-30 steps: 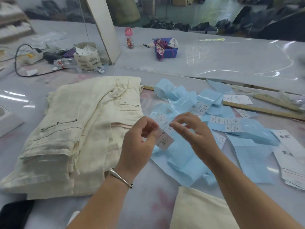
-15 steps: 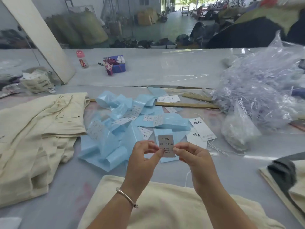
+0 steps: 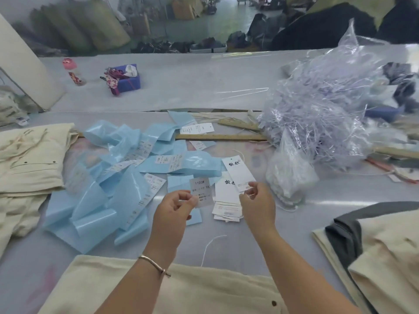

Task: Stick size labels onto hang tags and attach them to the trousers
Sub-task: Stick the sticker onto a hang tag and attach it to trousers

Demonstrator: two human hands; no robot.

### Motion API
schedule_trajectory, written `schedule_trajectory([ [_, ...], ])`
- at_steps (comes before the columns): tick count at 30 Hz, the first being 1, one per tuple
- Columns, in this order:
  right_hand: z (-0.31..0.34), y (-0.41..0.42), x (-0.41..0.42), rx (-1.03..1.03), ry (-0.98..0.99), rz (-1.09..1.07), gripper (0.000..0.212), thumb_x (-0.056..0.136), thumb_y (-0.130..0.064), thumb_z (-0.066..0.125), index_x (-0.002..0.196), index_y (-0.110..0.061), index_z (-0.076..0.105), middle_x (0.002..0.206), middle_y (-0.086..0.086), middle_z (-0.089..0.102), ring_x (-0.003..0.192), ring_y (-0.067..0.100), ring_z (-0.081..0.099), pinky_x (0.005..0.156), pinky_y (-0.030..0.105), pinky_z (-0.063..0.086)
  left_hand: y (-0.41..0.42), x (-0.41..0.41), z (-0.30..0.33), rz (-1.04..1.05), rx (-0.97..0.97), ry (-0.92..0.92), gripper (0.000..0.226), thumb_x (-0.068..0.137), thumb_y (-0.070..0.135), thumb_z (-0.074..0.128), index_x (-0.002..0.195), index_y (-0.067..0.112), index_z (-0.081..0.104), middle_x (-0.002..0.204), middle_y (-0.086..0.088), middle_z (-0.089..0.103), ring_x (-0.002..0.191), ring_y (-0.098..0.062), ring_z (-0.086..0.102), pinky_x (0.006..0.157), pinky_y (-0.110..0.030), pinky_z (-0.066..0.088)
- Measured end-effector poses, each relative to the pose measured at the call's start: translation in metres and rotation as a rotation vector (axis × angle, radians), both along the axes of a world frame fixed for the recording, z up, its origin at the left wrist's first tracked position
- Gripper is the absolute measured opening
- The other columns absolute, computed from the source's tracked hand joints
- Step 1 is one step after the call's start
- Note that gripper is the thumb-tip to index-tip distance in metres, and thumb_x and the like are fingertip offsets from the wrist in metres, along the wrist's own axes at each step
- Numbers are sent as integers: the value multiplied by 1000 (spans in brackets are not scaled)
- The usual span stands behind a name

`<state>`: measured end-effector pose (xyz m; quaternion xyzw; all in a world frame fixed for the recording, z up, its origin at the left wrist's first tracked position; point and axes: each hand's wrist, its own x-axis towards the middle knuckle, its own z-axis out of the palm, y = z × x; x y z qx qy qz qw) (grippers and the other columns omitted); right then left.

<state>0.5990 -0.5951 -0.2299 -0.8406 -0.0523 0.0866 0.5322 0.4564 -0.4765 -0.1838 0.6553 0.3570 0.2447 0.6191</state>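
My left hand [image 3: 175, 206] pinches a small size label [image 3: 201, 192] printed 1103# XS by its left edge. Just to its right, my right hand [image 3: 257, 200] pinches the lower end of a white hang tag [image 3: 238, 172] with black characters, lifted off a small stack of hang tags [image 3: 226, 205] on the table. Cream trousers [image 3: 181, 291] lie across the near edge under my forearms. A second cream pair [image 3: 29, 164] sits at the left. Blue backing strips [image 3: 118, 177] with more labels are strewn in the middle.
A heap of clear plastic bags [image 3: 322, 118] fills the right, with a bag of white strings [image 3: 290, 175] in front. Folded cream and grey garments [image 3: 371, 250] lie at the near right. A wooden ruler [image 3: 222, 137], a purple box [image 3: 127, 80] and a pink-capped bottle [image 3: 73, 72] sit farther back.
The view swung right from the left trousers to the tags. My right hand let go of the size label and picked up a hang tag; my left hand kept the label.
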Motion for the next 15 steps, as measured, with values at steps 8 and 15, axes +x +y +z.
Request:
schedule_trajectory([
  [8,-28,50,88,-786,-94,118,71,70,-62,72,119,-14,51,123,9,47,117,28,47,88,38,40,16,-5,-7,10,136,50,21,87,16,69,82,36,63,117,1,58,80,1,64,88,-39,52],
  [15,-35,41,84,-516,-256,91,16,83,-16,64,98,-18,57,109,6,52,98,24,51,73,31,37,12,-9,-11,-49,209,19,31,86,14,69,103,38,58,120,8,48,89,0,64,83,-31,51],
])
